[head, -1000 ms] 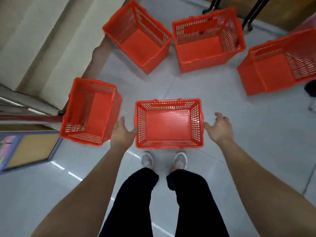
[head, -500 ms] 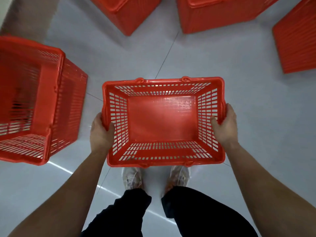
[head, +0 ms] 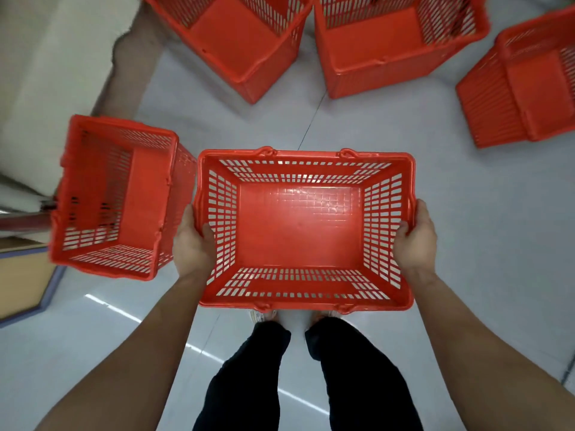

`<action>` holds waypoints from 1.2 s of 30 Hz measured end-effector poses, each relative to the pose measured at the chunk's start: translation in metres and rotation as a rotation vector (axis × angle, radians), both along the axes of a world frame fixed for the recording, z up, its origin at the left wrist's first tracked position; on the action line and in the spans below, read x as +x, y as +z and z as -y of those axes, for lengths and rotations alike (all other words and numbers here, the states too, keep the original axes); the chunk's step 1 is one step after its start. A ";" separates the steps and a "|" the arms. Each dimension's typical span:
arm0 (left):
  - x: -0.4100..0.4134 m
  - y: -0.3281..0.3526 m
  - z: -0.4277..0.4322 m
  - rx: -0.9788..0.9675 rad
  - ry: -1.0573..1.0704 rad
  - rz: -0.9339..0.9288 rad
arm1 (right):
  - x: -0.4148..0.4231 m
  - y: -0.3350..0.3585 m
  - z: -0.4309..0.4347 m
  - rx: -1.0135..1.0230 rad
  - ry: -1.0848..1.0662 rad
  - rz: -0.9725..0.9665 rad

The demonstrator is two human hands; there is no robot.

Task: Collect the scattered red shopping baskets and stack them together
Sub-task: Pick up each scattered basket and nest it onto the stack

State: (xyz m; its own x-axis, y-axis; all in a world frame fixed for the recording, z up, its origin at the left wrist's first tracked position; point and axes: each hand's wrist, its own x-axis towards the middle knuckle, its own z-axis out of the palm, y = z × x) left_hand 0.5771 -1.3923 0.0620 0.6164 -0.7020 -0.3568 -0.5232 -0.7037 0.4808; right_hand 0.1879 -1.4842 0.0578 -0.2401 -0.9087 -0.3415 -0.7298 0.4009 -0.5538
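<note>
- Red slotted plastic shopping basket point(head: 306, 156): held level, open side up, in front of the person; its near rim covers most of the shoes point(head: 262, 315)
- Left hand point(head: 191, 244): clamped on the basket's left short wall, thumb hooked inside over the rim, fingers point(head: 188, 214) curled against the outside
- Right hand point(head: 415, 241): clamped on the opposite short wall in the same manner, thumb inside, the other fingers outside
- The basket lies between the two hands, a rim in each grip
- Second red basket point(head: 141, 194): on the pale grey tiled floor point(head: 466, 213), just beside the left hand
- Three further red baskets point(head: 236, 42) point(head: 389, 54) point(head: 535, 85): on the floor beyond, well apart from both hands
</note>
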 end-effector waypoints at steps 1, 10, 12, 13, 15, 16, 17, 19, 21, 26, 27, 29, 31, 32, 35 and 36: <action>0.001 0.030 0.001 0.002 -0.014 0.011 | -0.002 0.030 0.000 -0.002 -0.002 0.010; -0.022 0.294 0.033 -0.216 -0.202 0.063 | -0.048 0.287 -0.019 -0.059 -0.132 0.076; -0.032 0.340 0.046 -0.271 -0.253 0.073 | -0.061 0.330 -0.034 -0.101 -0.198 0.062; -0.038 0.360 0.052 -0.288 -0.286 0.077 | -0.068 0.349 -0.043 -0.117 -0.230 0.058; -0.050 0.393 0.064 -0.315 -0.348 0.070 | -0.081 0.379 -0.062 -0.133 -0.293 0.052; -0.057 0.406 0.069 -0.330 -0.373 0.047 | -0.087 0.391 -0.072 -0.143 -0.332 0.049; -0.065 0.416 0.073 -0.339 -0.399 0.020 | -0.093 0.402 -0.083 -0.156 -0.375 0.047; -0.079 0.432 0.081 -0.328 -0.456 -0.035 | -0.100 0.417 -0.108 -0.191 -0.473 0.037; -0.093 0.443 0.090 -0.298 -0.502 -0.129 | -0.105 0.429 -0.135 -0.231 -0.571 0.025; -0.128 0.458 0.104 -0.338 -0.740 -0.295 | -0.100 0.456 -0.219 -0.318 -0.798 -0.039; -0.135 0.460 0.106 -0.348 -0.799 -0.297 | -0.095 0.462 -0.238 -0.319 -0.862 -0.054; -0.150 0.465 0.108 -0.351 -0.901 -0.285 | -0.080 0.476 -0.277 -0.314 -0.983 -0.096; -0.169 0.470 0.104 -0.354 -1.017 -0.297 | -0.063 0.489 -0.314 -0.337 -1.081 -0.150; -0.179 0.473 0.100 -0.359 -1.075 -0.315 | -0.053 0.495 -0.333 -0.358 -1.117 -0.168; -0.213 0.484 0.079 -0.357 -1.231 -0.329 | -0.024 0.508 -0.388 -0.403 -1.262 -0.185; -0.224 0.487 0.069 -0.351 -1.273 -0.324 | -0.016 0.510 -0.406 -0.414 -1.315 -0.187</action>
